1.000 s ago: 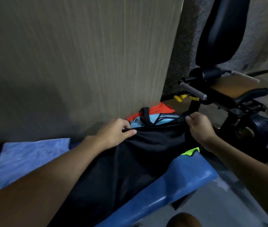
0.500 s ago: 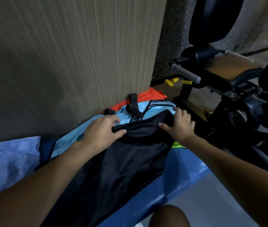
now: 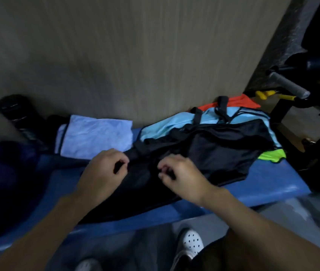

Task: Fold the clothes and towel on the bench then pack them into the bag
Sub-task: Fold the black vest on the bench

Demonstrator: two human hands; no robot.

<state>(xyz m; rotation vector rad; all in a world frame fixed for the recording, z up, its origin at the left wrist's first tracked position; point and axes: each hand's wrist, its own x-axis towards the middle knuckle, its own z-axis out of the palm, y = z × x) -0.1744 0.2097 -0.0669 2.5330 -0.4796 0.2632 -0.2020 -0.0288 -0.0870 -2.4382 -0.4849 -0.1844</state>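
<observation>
Black garment (image 3: pixel 204 153) lay spread along the blue bench (image 3: pixel 262 184), with both hands at its near end. The fingertips of the left hand (image 3: pixel 104 169) were curled in toward the thumb, right over the dark fabric. Those of the right hand (image 3: pixel 180 175) were curled the same way just beside them, with a small gap between the two hands. Blur hid whether either hand pinched the fabric, so I could not tell. From the hands the garment ran out toward two o'clock, its far part draped over a light blue bag (image 3: pixel 165 126) with black straps. Beyond the bag, at one o'clock, an orange cloth (image 3: pixel 241 101) lay by the wooden panel (image 3: pixel 135 55). A neon green cloth (image 3: pixel 270 156) peeked out at three o'clock. A folded pale blue towel (image 3: pixel 96 135) sat at eleven o'clock, with a dark cylinder (image 3: pixel 16 110) farther out at ten. A white shoe (image 3: pixel 191 243) stood on the floor at six.
</observation>
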